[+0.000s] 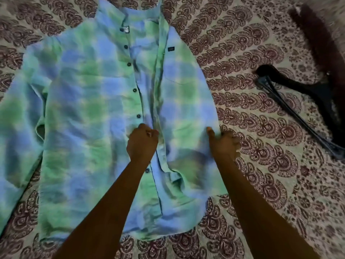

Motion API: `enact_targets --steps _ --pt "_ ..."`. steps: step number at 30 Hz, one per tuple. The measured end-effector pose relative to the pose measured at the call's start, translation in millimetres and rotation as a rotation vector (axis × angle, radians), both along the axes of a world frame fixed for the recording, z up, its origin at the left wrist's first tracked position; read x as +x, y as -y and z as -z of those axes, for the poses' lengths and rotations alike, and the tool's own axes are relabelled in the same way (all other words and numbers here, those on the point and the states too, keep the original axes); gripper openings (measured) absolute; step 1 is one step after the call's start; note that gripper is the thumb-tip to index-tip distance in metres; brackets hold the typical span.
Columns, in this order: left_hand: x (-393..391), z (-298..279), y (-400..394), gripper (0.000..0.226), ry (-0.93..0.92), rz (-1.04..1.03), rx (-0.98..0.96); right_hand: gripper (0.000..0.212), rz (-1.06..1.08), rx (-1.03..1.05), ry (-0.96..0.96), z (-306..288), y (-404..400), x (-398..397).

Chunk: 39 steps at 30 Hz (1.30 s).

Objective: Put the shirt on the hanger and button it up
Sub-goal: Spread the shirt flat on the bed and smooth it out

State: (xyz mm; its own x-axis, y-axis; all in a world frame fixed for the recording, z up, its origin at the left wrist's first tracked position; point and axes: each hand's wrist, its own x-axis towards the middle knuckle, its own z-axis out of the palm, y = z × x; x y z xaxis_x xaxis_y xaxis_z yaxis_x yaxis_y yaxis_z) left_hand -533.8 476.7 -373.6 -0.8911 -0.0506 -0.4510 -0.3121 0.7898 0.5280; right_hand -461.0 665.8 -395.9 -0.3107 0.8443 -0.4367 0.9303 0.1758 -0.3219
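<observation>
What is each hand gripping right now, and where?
Both hands grip the shirt: left hand at the front button edge, right hand at its outer side edge.

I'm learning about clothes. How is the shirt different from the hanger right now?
The shirt is blue and green with soft checks; the hanger is plain black. The shirt lies spread flat and unbuttoned in the middle of the patterned bedspread; the hanger lies off to the right, untouched. The left hand and right hand both grip the shirt; neither touches the hanger. Both rest on the bedspread.
</observation>
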Motion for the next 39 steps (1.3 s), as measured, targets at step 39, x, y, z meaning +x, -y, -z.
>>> enact_targets --steps 39 --pt "-12 13 164 0.043 0.333 0.299 -0.392 0.034 0.321 0.404 -0.516 -52 -46 -21"
